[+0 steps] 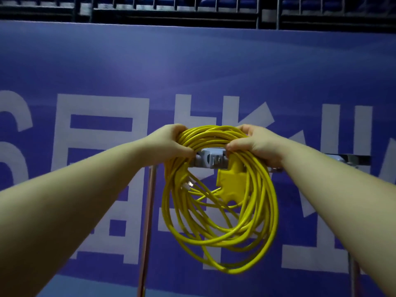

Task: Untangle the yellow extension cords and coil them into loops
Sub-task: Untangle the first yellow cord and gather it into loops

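Left hand: the left hand [169,142] is curled tight round the top left of the yellow cord coil [220,202]. Its fingertips are hidden behind the cords.
Right hand: the right hand [257,144] is curled round the top right of the coil, thumb in front, fingers wrapped over the top.
Cord: the coil is held up in the air between both hands and hangs down in many round loops.
Yellow socket block: the yellow socket block [230,183] hangs inside the loops, partly behind some strands.
Grey plug part: the grey plug part [211,160] sits between the two hands. Its ends are hidden by the thumbs.
Small clear plug: a small clear plug [188,185] shows inside the coil, too small to make out.
Metal poles: one thin metal pole [147,221] stands behind the coil. Another metal bar [351,160] is mostly hidden by the right arm.
Wall: the blue banner [192,71] has big white letters, cut off at the sides.
Top: the dark railing [192,11] is hard to see.
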The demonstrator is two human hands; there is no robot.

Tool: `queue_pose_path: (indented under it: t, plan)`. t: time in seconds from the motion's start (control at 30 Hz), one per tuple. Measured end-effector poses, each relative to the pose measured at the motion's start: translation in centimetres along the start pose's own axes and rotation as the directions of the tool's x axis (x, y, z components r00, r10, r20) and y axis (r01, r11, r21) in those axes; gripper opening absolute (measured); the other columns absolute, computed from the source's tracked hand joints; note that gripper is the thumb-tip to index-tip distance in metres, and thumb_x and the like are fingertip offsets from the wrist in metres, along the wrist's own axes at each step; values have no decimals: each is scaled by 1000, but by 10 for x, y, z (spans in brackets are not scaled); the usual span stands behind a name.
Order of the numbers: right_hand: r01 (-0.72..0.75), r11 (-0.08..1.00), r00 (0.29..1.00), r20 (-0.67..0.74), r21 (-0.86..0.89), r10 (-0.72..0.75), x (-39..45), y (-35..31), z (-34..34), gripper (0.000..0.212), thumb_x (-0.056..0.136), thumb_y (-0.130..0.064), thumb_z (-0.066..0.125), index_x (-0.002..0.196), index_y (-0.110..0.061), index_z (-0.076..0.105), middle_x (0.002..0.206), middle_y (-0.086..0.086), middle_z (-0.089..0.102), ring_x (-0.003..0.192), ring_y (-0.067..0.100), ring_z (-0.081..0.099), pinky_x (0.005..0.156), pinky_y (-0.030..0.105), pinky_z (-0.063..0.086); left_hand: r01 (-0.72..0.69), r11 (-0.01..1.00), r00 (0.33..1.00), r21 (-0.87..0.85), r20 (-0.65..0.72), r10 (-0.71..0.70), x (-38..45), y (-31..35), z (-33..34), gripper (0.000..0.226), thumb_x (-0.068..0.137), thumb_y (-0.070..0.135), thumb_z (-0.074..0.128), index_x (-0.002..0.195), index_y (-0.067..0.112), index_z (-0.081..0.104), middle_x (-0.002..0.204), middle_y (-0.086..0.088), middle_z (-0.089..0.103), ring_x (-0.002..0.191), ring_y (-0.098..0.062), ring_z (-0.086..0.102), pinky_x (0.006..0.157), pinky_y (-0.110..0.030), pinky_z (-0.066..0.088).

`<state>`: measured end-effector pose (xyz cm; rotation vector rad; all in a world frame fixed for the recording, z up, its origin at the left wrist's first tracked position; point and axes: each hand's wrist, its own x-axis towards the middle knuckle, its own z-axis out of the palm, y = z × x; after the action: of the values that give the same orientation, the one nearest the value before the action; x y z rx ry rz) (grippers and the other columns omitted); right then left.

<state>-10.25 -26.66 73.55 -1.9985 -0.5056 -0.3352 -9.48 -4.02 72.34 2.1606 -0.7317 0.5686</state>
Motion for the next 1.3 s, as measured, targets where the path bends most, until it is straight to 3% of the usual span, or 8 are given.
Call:
queue_pose_path:
  t: [0.2,0.37,0.53,0.77,0.9,1.07,1.17,1.3]
  plan:
    - [21,997,997,-71,-76,-26,42,4,-2,40,72,-13,75,107,-18,56,98,16,69,86,30,70,78,43,57,-53,994,996,97,-72,60,39,-18,-7,32,75,11,74,101,21,56,88,-4,65,80,-18,65,75,-32,57]
    - [1,979,995,-93,-205,-20,62,5,5,42,72,-18,76,108,-18,54,95,9,67,81,23,69,67,33,58,-36,995,997,94,-61,42,54,-39,-6,35,76,11,75,106,18,57,97,-10,66,89,-25,66,83,-38,56]
    - [-40,961,995,-95,-273,15,71,16,2,43,71,-24,77,108,-22,55,99,9,67,87,27,68,79,42,57,-21,997,999,75,-30,23,66,-48,1,37,78,14,73,110,19,54,102,-8,64,93,-24,65,83,-37,56]
    - [-69,954,994,-106,-292,40,77,26,4,53,72,-27,77,117,-28,49,108,7,61,94,27,64,82,43,55,16,1000,999,-11,-29,-16,72,-63,6,50,79,15,72,124,18,49,108,-7,62,96,-21,64,82,-34,56]
    - [-67,918,993,-120,-390,21,77,27,6,58,73,-27,76,122,-27,46,114,5,55,95,24,59,69,33,53,32,998,996,-54,-82,-37,72,-69,11,52,80,15,72,126,18,48,115,-7,58,101,-23,62,82,-34,55]
    - [-50,865,994,-107,-500,-5,77,32,7,55,71,-29,78,118,-28,49,116,5,56,104,26,56,85,39,52,-17,991,992,-135,-122,0,67,-76,13,53,76,19,75,123,27,51,124,2,52,106,-17,57,75,-22,53]
    - [-19,870,996,-86,-492,-27,73,33,7,51,73,-34,77,118,-26,55,119,3,59,108,25,56,93,41,49,-46,980,986,-193,-167,13,60,-81,18,42,78,23,73,117,26,57,119,2,59,101,-16,62,79,-28,56]
    - [60,846,991,-70,-529,-114,63,36,13,46,87,-35,60,130,-21,53,120,2,60,98,16,55,78,27,46,-39,959,986,-282,-165,-8,49,-86,25,38,87,24,63,124,22,58,109,-2,66,88,-9,67,68,-19,57]
